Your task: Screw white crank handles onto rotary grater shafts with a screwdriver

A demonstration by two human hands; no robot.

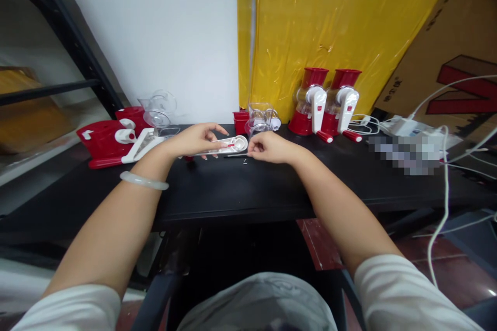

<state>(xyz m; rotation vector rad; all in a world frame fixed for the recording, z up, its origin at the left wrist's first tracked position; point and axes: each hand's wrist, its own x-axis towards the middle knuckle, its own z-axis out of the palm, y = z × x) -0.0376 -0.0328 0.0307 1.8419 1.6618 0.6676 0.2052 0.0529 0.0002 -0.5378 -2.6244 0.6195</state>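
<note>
My left hand [196, 140] holds a white crank handle [237, 144] with a small red mark, its hollow round end pointing right. Beside that round end, my right hand [272, 148] is closed in a pinch. What its fingertips hold, if anything, is too small to make out. A thin metal rod [235, 155] shows just below the crank handle; whether it touches my right fingers I cannot tell. Tiny screws [245, 161] lie on the black table [233, 191] beneath my hands.
Two red-and-white rotary graters [306, 106] stand at the back right. Red grater bodies [103, 139] and clear plastic parts [161, 108] sit at the left. A red funnel [240, 122] and a clear housing [260, 116] are behind my hands. White cables [446, 191] hang at the right.
</note>
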